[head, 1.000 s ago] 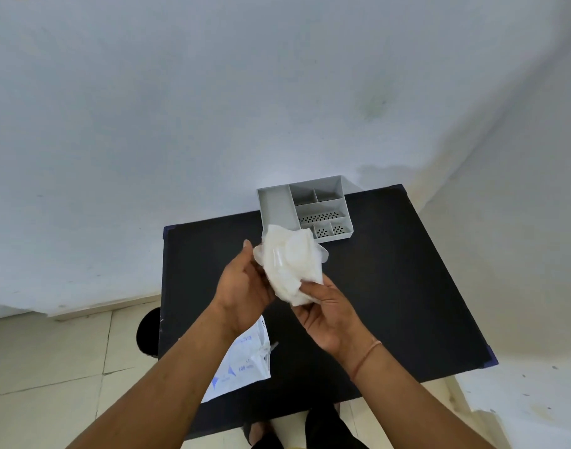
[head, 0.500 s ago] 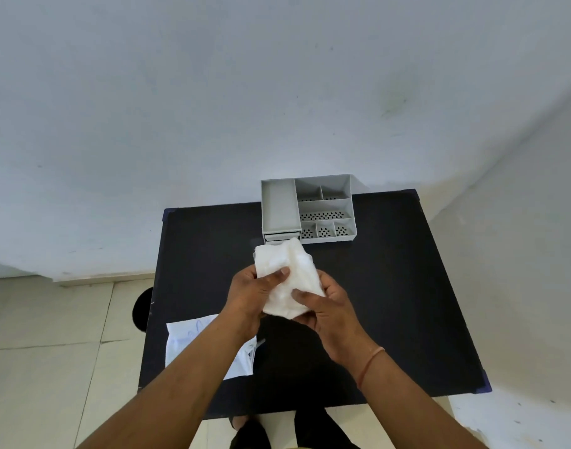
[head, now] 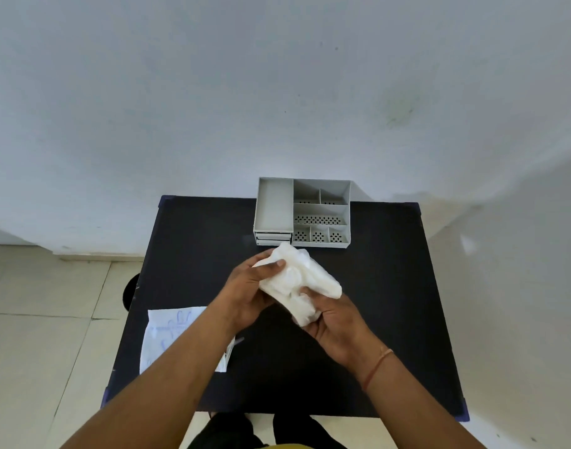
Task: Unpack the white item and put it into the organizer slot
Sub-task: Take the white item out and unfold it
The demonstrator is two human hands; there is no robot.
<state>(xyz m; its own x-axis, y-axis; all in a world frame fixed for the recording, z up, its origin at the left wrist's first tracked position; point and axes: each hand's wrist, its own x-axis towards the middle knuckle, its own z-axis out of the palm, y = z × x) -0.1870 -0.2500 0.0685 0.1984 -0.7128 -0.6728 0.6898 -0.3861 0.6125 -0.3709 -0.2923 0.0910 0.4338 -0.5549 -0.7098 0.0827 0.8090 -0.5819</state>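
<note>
A crumpled white item (head: 298, 280) hangs above the middle of the black table (head: 391, 286), held between both hands. My left hand (head: 248, 293) grips its upper left end with the thumb on top. My right hand (head: 334, 322) cups its lower right end from below. The grey organizer (head: 273, 205) stands at the table's far edge, just beyond the item, with one long slot on its left and several smaller perforated compartments on its right. All its slots look empty.
A flat white wrapper with blue print (head: 171, 328) lies at the table's left edge, partly under my left forearm. White walls close in behind and to the right. Tiled floor lies to the left, with a dark round object (head: 128, 291) beside the table.
The white item has turned and stretched out towards the lower right between my hands. The camera view shifted, bringing the organizer squarer and the wrapper more into sight.
</note>
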